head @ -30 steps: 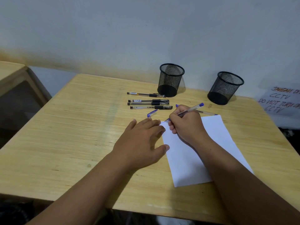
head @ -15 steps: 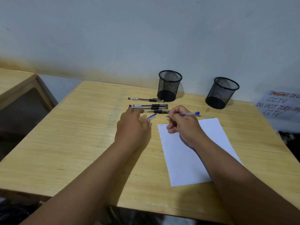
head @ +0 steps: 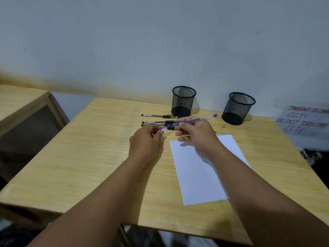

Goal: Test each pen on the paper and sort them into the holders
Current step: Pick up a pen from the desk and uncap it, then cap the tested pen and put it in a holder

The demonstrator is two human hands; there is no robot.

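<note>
Gripping a slim clear-barrelled pen [head: 196, 120] — right hand [head: 195, 134], left hand [head: 145, 139] pinching its cap [head: 164, 128]

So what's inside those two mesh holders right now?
Through the mesh, the left holder and the right holder show no pens, only dark bases. Whether something small lies flat on the bottoms cannot be told.

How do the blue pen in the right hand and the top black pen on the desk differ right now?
The blue pen is held off the desk by the right hand; the top black pen lies flat on the desk, untouched. The blue pen tilts, its blue end raised toward the right holder; the black pen lies level. The blue pen is uncapped, with the left hand pinching its cap; the black pen's cap state is unclear. Both have slim clear barrels.
</note>
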